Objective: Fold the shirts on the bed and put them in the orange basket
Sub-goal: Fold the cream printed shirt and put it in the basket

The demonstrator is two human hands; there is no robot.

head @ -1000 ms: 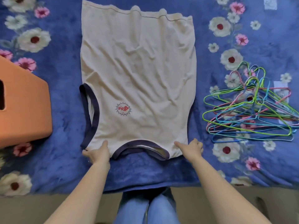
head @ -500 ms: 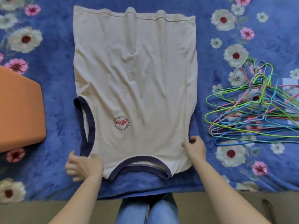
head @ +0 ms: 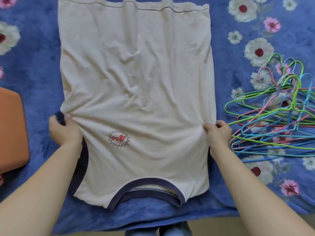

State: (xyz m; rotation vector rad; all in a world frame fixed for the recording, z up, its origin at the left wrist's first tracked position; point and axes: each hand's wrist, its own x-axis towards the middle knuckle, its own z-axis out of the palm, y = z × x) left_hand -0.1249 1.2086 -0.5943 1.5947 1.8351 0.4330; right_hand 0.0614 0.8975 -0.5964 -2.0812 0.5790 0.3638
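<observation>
Shirt lies flat, front up, on the bed, which has a blue flowered cover. Collar end is nearest the person, hem at the far end. Shirt is cream w/ navy trim at collar & armholes, creased through the middle. A small red-and-black logo sits on the shirt's chest, left of its centre line, upside down from this view.

L hand is at the shirt's left edge, at armhole level. Its fingers & thumb are curled, pinching cloth there together w/ a bit of the navy armhole trim. Folds radiate from that grip toward the shirt's middle. R hand is at the shirt's right edge, opposite, approx the same level. Its thumb & fingers pinch the cream edge, w/ cloth puckered at the grip. Both forearms run along the shirt's sides, the left one covering part of the left armhole.

Basket, orange, is left of the shirt, well apart from it & only partly in frame; can't tell what's in it. A pile of coloured wire hangers (green, blue, pink) lies right of the shirt, near its right edge but apart from it. R hand is between shirt & hangers. Nearer than the shirt's collar, past the bed's edge, the person's jeans show.
</observation>
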